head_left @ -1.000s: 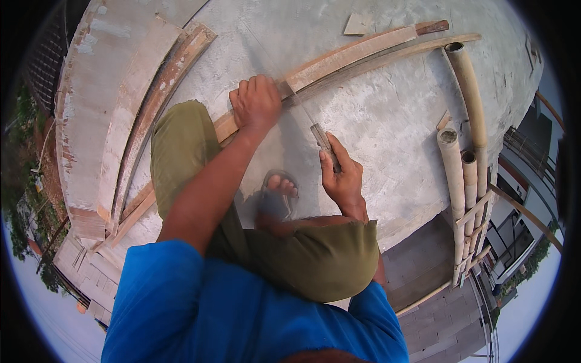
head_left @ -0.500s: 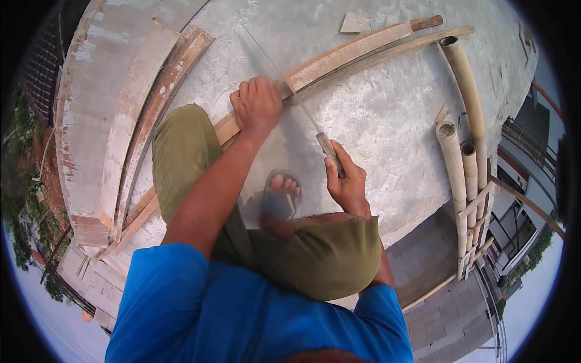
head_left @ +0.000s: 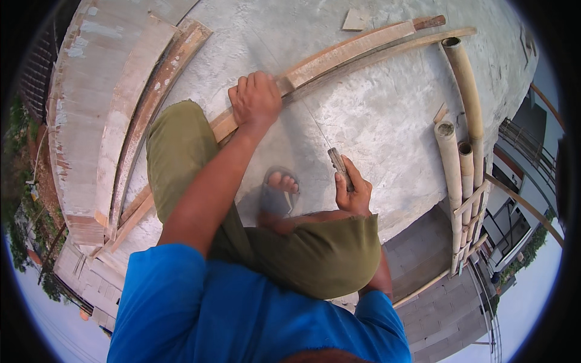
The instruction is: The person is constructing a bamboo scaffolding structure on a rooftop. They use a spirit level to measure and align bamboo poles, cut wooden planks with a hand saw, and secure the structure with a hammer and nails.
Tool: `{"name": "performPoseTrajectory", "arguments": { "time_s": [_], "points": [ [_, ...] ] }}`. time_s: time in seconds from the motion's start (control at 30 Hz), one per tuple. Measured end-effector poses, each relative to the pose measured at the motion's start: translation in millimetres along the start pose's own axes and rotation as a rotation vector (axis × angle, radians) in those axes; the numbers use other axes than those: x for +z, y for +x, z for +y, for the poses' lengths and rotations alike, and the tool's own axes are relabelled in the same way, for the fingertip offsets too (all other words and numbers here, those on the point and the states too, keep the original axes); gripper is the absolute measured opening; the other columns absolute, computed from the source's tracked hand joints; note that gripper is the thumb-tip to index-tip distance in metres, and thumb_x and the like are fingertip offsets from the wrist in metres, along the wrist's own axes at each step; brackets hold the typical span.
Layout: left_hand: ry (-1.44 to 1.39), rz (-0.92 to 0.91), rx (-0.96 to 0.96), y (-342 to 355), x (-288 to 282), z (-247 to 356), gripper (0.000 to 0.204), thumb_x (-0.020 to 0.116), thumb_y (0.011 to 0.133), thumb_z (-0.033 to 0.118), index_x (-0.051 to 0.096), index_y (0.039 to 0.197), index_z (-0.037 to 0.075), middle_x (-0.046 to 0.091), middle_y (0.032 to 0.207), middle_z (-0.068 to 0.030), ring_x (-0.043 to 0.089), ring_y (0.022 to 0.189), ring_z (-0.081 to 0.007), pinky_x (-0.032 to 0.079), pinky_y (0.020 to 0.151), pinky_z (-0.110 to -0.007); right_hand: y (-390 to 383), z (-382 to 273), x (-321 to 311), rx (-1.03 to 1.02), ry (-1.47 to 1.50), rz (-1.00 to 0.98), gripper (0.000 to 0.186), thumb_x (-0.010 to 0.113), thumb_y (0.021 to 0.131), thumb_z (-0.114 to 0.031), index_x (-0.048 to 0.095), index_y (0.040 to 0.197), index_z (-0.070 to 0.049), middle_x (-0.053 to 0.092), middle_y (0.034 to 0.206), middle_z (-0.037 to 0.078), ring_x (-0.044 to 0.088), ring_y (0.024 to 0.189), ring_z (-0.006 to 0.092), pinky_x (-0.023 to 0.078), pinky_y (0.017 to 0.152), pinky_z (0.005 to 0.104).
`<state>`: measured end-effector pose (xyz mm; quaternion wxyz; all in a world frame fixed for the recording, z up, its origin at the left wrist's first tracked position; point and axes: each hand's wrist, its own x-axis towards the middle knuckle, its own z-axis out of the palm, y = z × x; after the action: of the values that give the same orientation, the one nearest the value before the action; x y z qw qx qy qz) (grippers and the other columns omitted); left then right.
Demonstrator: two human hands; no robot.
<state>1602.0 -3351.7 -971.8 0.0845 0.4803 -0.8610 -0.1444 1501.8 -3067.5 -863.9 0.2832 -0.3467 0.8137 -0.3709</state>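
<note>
My left hand point(head_left: 255, 103) is wrapped over a long wooden batten point(head_left: 348, 54) lying diagonally across the concrete, just left of where a thin saw blade point(head_left: 312, 119) crosses it. My right hand point(head_left: 352, 187) grips the saw's worn handle point(head_left: 337, 162), below and right of the batten. A paler strip lies along the batten beside a second, longer strip point(head_left: 454, 31). My left knee point(head_left: 178, 139) is bent by the batten, and my sandalled foot point(head_left: 281, 187) rests on the concrete between my hands.
Weathered boards point(head_left: 130, 121) lie at left near a concrete edge. Several bamboo poles point(head_left: 463, 85) stand along the right, by a drop down to grey blockwork point(head_left: 436, 308). A small wood offcut point(head_left: 354, 20) lies at the top.
My right hand and the saw handle have moved down and right, away from the batten, drawing the blade through. My left hand stays in nearly the same place on the batten.
</note>
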Motion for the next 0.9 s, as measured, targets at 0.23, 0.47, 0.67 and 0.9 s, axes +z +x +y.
{"name": "performPoseTrajectory", "arguments": {
  "time_s": [0.23,0.47,0.67,0.9],
  "points": [
    [-0.026,0.057,0.059,3,0,3,0.023,0.057,0.109,0.026,0.061,0.092,0.011,0.065,0.087,-0.0096,0.062,0.092,-0.0326,0.043,0.083,-0.049,24,-4,12,0.1,0.02,-0.057,0.043,0.073,0.1,-0.007,0.068,0.142,0.001,0.08,0.11,0.025,0.083,0.091,0.03,0.064,0.075,0.0378],
    [-0.01,0.024,0.008,3,-3,4,0.024,0.056,0.109,0.027,0.06,0.092,0.011,0.065,0.088,-0.0096,0.062,0.092,-0.0327,0.042,0.082,-0.049,-16,3,-14,0.041,0.023,-0.013,0.045,0.076,0.099,-0.01,0.068,0.143,-0.002,0.079,0.109,0.028,0.082,0.088,0.0354,0.063,0.073,0.0389],
    [0.008,0.037,0.04,2,1,5,0.023,0.057,0.109,0.026,0.06,0.092,0.011,0.064,0.085,-0.0095,0.062,0.091,-0.0335,0.042,0.08,-0.05,26,-8,24,0.044,0.055,0.007,0.044,0.075,0.1,-0.011,0.068,0.143,-0.003,0.079,0.109,0.026,0.082,0.089,0.0351,0.062,0.073,0.0373],
    [-0.011,-0.007,-0.013,1,-2,3,0.022,0.058,0.108,0.025,0.062,0.093,0.01,0.066,0.089,-0.009,0.062,0.095,-0.0319,0.042,0.085,-0.049,-22,13,-10,0.08,0.06,-0.037,0.044,0.073,0.1,-0.009,0.068,0.143,-0.002,0.081,0.11,0.025,0.083,0.093,0.0313,0.064,0.078,0.036]
  ]
}}
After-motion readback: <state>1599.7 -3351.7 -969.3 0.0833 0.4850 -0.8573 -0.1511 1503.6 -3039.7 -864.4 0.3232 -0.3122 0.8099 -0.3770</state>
